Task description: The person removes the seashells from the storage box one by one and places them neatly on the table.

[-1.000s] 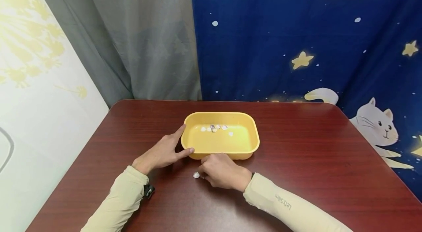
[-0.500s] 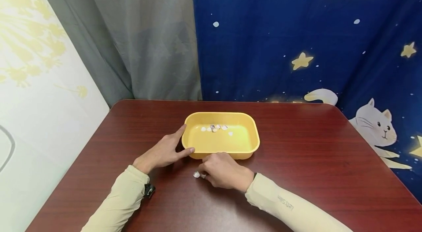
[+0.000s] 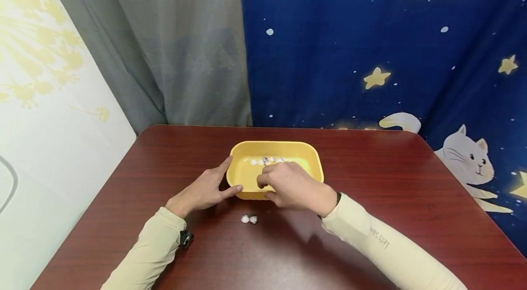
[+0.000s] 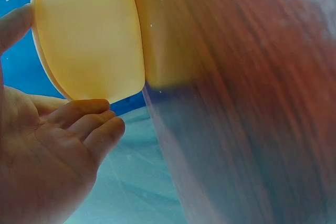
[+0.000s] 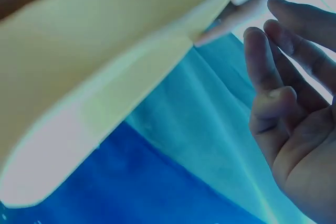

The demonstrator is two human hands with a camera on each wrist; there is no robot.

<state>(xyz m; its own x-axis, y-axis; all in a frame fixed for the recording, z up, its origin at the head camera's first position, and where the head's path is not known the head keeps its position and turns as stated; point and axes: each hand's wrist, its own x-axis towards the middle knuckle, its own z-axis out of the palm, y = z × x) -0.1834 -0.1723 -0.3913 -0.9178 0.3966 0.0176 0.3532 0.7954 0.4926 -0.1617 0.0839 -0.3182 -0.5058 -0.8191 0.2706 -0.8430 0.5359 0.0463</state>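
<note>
Right grip: loosely bent, the fingers apart in places; the right wrist view shows nothing held between them.
Left grip: spread, with the fingers fairly straight against the left end of the yellow tub and the thumb on its near rim; it seems to steady the tub rather than clutch it.
Reach over the rim: the step in hand looks like working inside the tub with the right grip; it should go best with the wrist carried above the near rim, so that the forearm does not nudge the wall.
Fingertip work: the pieces are small and look flat, so thumb and one fingertip meeting low on opposite edges, one piece at a time, should slip less than a whole-hand grab.
Steadying: light, even pressure from the left grip ought to be enough; pushing down hard on the rim might tip the tub.
Pieces in the tub: a small, mostly pale group, perhaps shells, on the tub floor toward its far side, just beyond the right grip's bent fingers; the hand may hide others.
Pair on the surface: two similar pieces side by side, outside the tub on the person's side, nearer the person than either grip.
</note>
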